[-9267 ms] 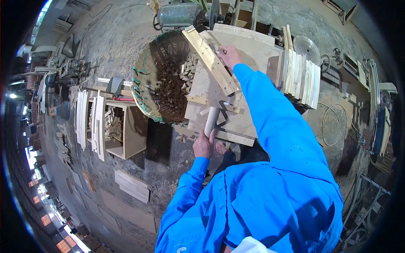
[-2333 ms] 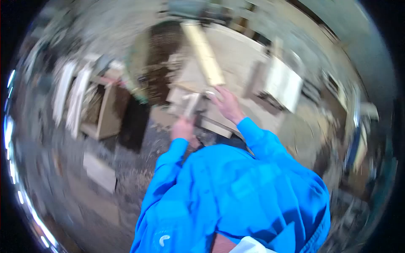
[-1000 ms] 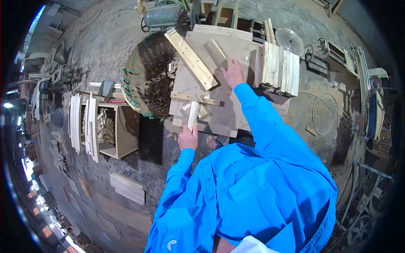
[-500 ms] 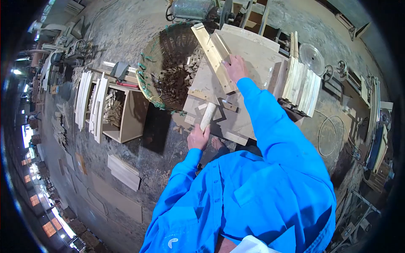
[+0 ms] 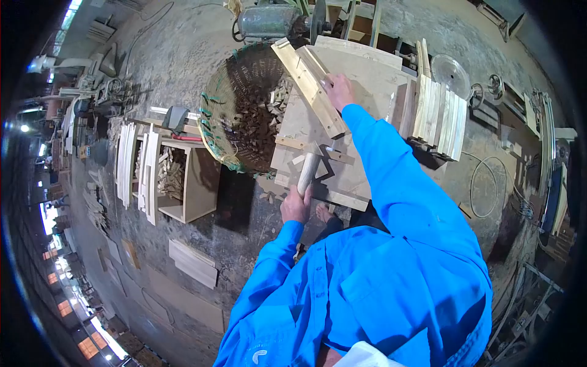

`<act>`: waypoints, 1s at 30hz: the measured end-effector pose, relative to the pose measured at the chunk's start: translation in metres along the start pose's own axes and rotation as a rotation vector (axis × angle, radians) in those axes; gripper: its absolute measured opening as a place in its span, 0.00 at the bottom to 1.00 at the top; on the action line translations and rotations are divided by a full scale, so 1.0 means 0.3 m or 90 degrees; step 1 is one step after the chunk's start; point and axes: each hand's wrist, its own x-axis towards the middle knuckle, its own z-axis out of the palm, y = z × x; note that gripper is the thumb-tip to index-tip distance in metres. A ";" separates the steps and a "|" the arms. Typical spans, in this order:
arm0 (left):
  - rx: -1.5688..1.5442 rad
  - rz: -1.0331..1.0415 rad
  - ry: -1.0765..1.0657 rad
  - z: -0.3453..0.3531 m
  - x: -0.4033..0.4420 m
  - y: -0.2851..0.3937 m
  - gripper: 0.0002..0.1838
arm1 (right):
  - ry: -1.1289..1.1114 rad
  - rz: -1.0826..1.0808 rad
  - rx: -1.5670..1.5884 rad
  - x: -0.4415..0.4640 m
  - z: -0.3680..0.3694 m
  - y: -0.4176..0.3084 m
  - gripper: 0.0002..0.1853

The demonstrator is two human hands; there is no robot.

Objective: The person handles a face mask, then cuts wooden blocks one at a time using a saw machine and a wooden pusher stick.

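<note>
My left hand [image 5: 295,207] is wrapped round the near end of a pale wooden piece [image 5: 309,170], whose far end lies over the work board [image 5: 373,92]. My right hand [image 5: 340,92] presses on a wooden strip [image 5: 313,63] that lies along a longer wooden rail [image 5: 307,87] with small holes. The rail runs diagonally across the board. A short crosspiece [image 5: 292,142] is at the far end of the piece in my left hand, with small offcuts around it.
Left of the board stands a wicker basket [image 5: 211,122] of small wood blocks. Stacked boards [image 5: 439,119] stand at the right. A wooden box [image 5: 202,183] with slats is further left. A motor [image 5: 263,23] sits beyond the basket.
Since a second ago, the strip under my right hand has moved from apart to against the holed rail. My left hand still holds its wooden piece. The view has shifted.
</note>
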 end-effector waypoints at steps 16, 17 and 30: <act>-0.005 -0.025 -0.025 0.011 0.236 0.191 0.27 | -0.032 0.004 0.068 0.323 -0.047 0.113 0.19; -0.008 -0.023 -0.024 0.016 0.258 0.206 0.27 | -0.010 -0.010 0.046 0.352 -0.037 0.130 0.19; -0.022 -0.010 -0.012 0.003 0.399 0.337 0.32 | -0.055 0.005 0.011 0.521 -0.083 0.178 0.19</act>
